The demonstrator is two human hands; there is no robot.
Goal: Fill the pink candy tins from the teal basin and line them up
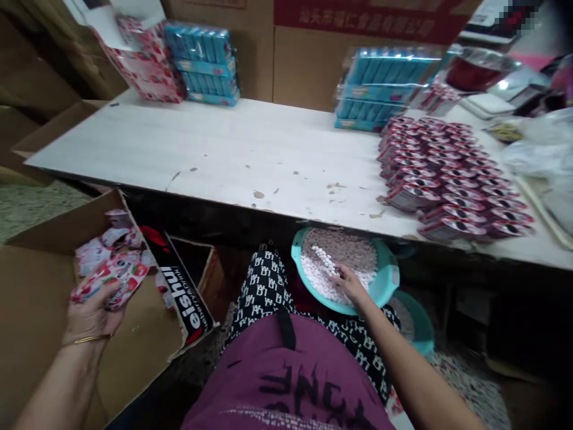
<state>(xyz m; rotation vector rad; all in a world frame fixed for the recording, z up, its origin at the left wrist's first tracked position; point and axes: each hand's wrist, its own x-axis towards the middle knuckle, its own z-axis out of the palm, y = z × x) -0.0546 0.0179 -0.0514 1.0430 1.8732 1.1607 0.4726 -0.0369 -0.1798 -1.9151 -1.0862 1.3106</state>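
My left hand (pixel 96 310), with a thin gold bracelet at the wrist, is closed on strawberry-printed packets (pixel 128 275) over an open cardboard box (pixel 40 286). More such packets (pixel 92 255) lie inside that box. My right hand (pixel 351 283) reaches over a teal basin (pixel 385 286) and pinches the near end of a narrow strip of small white tablets (pixel 323 258). Whether a scoop or holder lies under them, I cannot tell. Loose white and pinkish tablets (pixel 349 248) fill the basin, which rests at my lap below the table edge.
On the white table (pixel 215 155) stand rows of dark red small cartons (pixel 447 179) at right. Blue wrapped packs (pixel 210 63) and a strawberry-printed box (pixel 152 71) stand at the back. A second teal basin (pixel 423 328) sits lower right. Large cardboard boxes (pixel 313 65) back the table.
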